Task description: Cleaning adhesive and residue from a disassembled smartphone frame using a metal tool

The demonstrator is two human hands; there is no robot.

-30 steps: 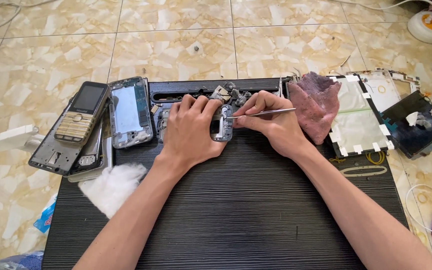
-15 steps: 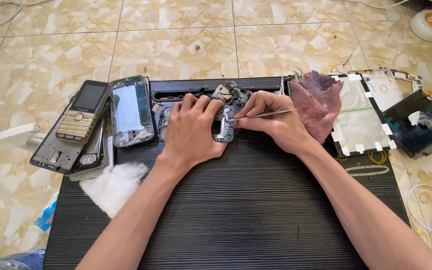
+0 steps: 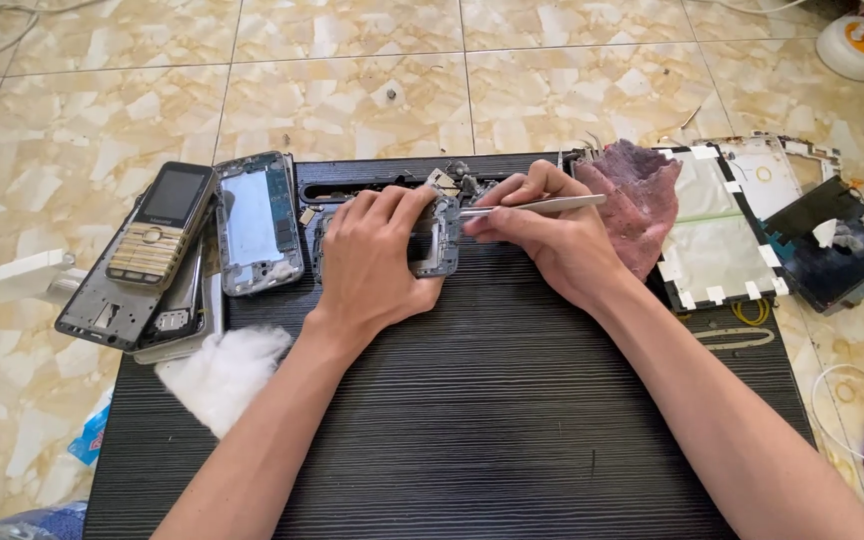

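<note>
My left fingers (image 3: 392, 205) pin a phone frame (image 3: 439, 240) at the far middle of the ribbed mat (image 3: 492, 420); my right fingers (image 3: 497, 215) pinch tweezers (image 3: 542, 205) touching its right edge.

Both forearms bare, no sleeves or jewellery

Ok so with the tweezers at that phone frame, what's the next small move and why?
Probably nudge the tweezers tip a little further into the phone frame. The right hand holds them level with the tip at the frame's upper edge, and the left hand pins the frame on the black ribbed mat.
</note>
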